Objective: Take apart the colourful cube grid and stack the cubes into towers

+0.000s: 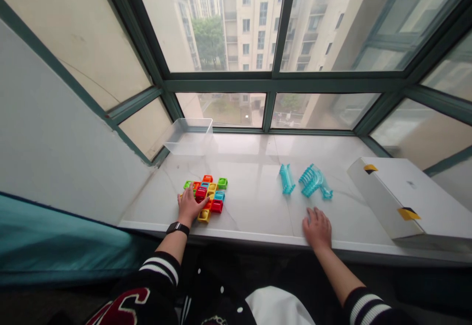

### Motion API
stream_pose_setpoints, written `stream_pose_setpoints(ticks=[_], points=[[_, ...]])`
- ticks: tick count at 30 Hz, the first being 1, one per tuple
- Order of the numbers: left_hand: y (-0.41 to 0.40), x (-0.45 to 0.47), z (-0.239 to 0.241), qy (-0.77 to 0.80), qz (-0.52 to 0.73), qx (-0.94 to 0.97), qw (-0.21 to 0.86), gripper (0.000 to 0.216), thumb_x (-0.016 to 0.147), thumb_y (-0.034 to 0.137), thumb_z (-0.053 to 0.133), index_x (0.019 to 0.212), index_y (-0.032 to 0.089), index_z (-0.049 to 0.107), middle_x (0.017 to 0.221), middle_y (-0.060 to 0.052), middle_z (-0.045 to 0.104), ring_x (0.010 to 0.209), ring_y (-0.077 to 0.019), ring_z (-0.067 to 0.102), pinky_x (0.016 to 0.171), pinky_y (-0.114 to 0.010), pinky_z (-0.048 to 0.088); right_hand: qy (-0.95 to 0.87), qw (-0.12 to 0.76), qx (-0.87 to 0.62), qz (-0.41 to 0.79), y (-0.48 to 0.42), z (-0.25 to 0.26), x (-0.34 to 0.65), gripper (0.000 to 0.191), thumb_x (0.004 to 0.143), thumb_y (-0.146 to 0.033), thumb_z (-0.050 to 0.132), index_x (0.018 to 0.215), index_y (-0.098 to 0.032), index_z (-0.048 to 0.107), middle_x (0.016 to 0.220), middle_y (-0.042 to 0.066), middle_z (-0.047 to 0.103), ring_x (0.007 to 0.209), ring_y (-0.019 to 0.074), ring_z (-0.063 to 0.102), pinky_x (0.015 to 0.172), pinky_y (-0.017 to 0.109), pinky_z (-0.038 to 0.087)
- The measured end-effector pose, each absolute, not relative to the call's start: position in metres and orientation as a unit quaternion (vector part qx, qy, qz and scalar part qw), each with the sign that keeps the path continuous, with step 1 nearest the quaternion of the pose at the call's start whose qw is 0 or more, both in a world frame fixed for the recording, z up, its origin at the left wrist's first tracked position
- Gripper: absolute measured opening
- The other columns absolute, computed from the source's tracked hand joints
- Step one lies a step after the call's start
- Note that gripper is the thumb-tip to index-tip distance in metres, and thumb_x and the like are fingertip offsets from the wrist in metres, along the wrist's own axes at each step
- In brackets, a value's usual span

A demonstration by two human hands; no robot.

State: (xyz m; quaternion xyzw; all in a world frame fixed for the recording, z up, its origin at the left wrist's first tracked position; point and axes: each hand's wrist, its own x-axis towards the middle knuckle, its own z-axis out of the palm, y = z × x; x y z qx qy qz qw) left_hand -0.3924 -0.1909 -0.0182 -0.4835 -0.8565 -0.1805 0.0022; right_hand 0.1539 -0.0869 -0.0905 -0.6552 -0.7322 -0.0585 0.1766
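My left hand (189, 206) rests over a cluster of small plastic blocks in red, orange, yellow, green and blue. Its thumb and fingers are spread, with a red block (201, 193) between them; whether they grip it I cannot tell. A green block (222, 183) and a yellow block (204, 216) lie at the cluster's edges. On the right, my right hand (317, 228) lies palm down on the sill with loosely bent fingers, holding nothing. Just beyond it are a curved translucent blue track piece (311, 180) and a straight one (286, 179).
A clear plastic bin (190, 143) stands at the back left of the white marble-look sill (254, 167). To the right lies a white box (416, 197) with yellow-and-black tabs. Green-framed windows enclose the sill, and a teal curtain (66, 236) hangs at the left.
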Motion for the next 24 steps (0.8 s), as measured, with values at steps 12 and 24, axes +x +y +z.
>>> stream_pose_setpoints(ticks=[12,24], points=[[-0.186,-0.357,-0.026,-0.858,-0.15,-0.489,0.035,0.096,0.089,0.07,0.057,0.159,0.007,0.037,0.157,-0.026,0.051,0.151,-0.0395,0.042,0.128,-0.06,0.023,-0.731,0.18,-0.656,-0.057,-0.087,-0.092,0.153,0.047,0.096,-0.03,0.046,0.135,-0.013,0.066,0.147,0.021,0.058,0.138,0.0359,0.048,0.118,0.051,0.034],[-0.158,-0.267,-0.027,-0.84,-0.165,-0.515,0.043,0.092,0.092,0.071,0.053,0.158,0.007,0.04,0.157,-0.026,0.051,0.149,-0.0406,0.042,0.128,-0.061,0.022,-0.723,0.222,-0.653,-0.035,-0.087,-0.091,0.154,0.046,0.096,-0.029,0.046,0.135,-0.013,0.067,0.148,0.021,0.059,0.139,0.0367,0.048,0.119,0.056,0.035]])
